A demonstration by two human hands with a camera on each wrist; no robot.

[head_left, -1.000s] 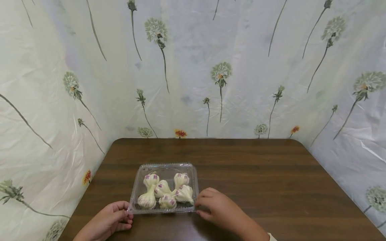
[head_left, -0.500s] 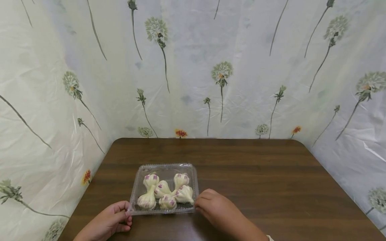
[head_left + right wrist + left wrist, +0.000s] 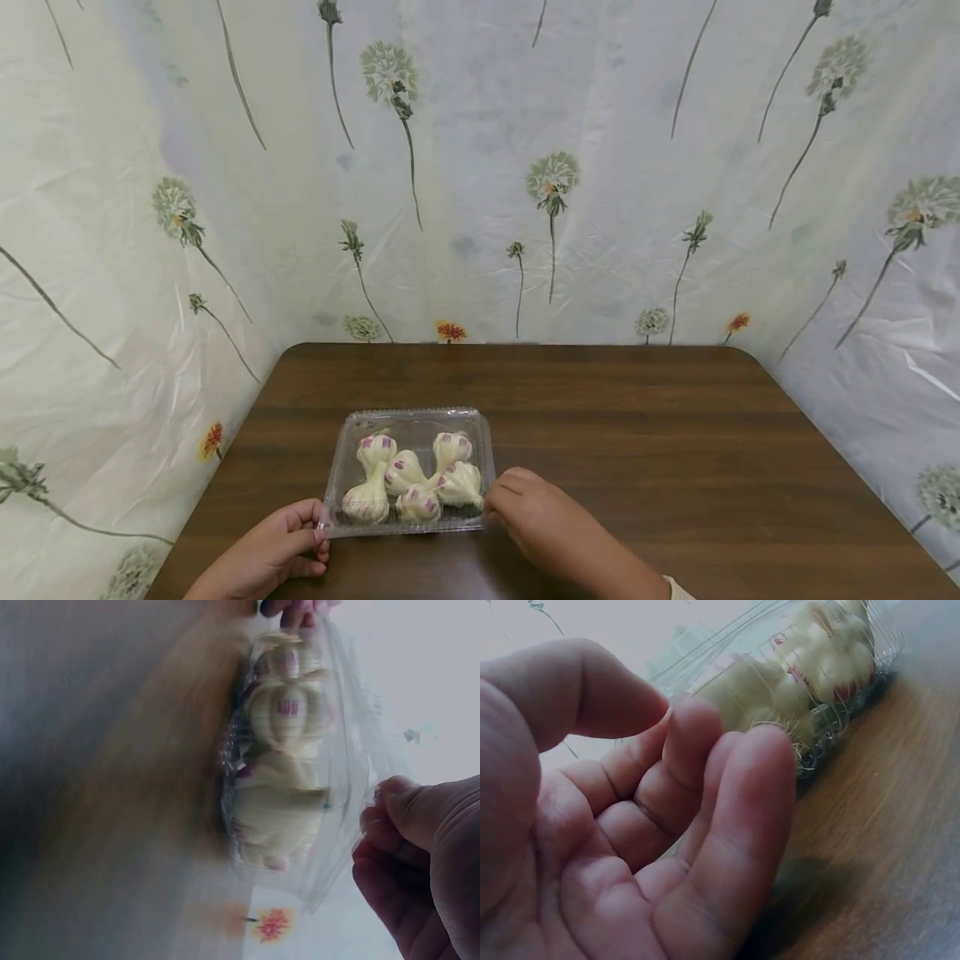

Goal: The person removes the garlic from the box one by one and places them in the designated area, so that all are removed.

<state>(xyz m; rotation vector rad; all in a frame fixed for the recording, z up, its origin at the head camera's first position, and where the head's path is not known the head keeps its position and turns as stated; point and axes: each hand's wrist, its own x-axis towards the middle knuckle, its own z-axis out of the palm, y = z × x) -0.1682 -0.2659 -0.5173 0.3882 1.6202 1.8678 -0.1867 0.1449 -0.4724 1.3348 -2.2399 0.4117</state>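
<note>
A clear plastic clamshell container (image 3: 416, 427) stands on the table with its lid down. Several garlic bulbs (image 3: 405, 472), cream-white with purple marks, lie inside it. My left hand (image 3: 262, 548) pinches the front left corner of the container between thumb and index finger, the other fingers curled below. At the front right corner, my right hand (image 3: 547, 525) holds the rim; the right wrist view shows thumb and fingertips (image 3: 397, 791) pinching the plastic edge. In the left wrist view the curled fingers (image 3: 742, 802) partly hide the container.
The dark brown wooden table (image 3: 637, 442) extends to the right of the container and behind it. A pale curtain with a dandelion print (image 3: 465, 167) hangs around the table's back and sides.
My right thumb and fingers have closed in on the front right corner of the container. The container and my left hand stay nearly where they were.
</note>
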